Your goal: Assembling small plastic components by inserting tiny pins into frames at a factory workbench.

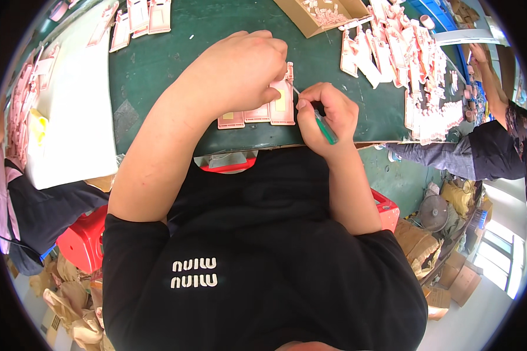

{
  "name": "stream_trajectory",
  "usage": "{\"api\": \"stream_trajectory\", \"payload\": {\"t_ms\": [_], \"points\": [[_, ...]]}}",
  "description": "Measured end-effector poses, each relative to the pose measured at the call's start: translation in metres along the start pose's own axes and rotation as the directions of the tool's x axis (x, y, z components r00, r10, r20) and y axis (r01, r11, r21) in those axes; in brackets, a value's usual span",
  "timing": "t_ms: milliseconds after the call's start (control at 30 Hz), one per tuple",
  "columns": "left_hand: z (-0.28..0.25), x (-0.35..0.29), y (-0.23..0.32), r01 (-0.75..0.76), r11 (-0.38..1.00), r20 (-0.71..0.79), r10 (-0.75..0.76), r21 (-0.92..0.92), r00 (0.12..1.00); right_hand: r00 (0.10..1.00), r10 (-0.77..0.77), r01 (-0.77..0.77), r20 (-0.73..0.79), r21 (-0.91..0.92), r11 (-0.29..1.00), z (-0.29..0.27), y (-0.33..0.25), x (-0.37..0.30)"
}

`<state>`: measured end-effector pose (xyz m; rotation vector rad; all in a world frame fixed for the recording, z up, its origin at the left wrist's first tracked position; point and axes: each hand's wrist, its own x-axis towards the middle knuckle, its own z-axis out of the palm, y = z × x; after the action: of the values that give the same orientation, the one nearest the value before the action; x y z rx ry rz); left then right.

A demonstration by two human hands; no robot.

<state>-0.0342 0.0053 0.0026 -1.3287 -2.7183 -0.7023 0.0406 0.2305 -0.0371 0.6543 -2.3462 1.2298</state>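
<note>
Three pink flat plastic housings lie side by side near the table's front edge, the rightmost pink housing (282,108) bearing a yellow patch. My left hand (249,70) is closed over them, its thumb at the rightmost one; its fingertips are hidden, so what it pinches cannot be seen. Closed round a small screwdriver with a green handle (327,128), my right hand (329,114) sits just right of that housing. The thin metal shaft points up and left, its tip by the housing's narrow upper end.
On the green tabletop (158,70), a heap of pink parts (392,47) lies at right, beside a cardboard box (298,17) of small pink pieces. More pink housings (139,17) lie far left near a white sheet (70,117). Other people are at both sides.
</note>
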Motion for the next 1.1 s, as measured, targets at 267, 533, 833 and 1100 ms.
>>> {"api": "stream_trajectory", "payload": {"t_ms": [267,533,833,1100], "points": [[0.002,0.0,0.0,0.005,1.0,-0.012,-0.005,0.0,1.0,1.0,0.004,-0.004,0.003,0.004,1.0,0.0,0.0,0.0],[0.001,0.001,0.001,0.032,0.999,0.01,-0.032,-0.031,0.999,0.994,0.103,-0.104,0.027,0.072,0.992,-0.002,0.006,-0.001],[0.003,0.002,0.001,0.025,0.999,0.013,-0.024,-0.034,1.0,0.974,0.194,-0.219,0.114,0.287,0.932,-0.004,0.009,0.003],[0.006,0.0,-0.001,0.018,0.998,0.006,-0.017,-0.054,1.0,0.977,0.174,-0.199,0.123,0.239,0.95,-0.002,0.012,0.002]]}}
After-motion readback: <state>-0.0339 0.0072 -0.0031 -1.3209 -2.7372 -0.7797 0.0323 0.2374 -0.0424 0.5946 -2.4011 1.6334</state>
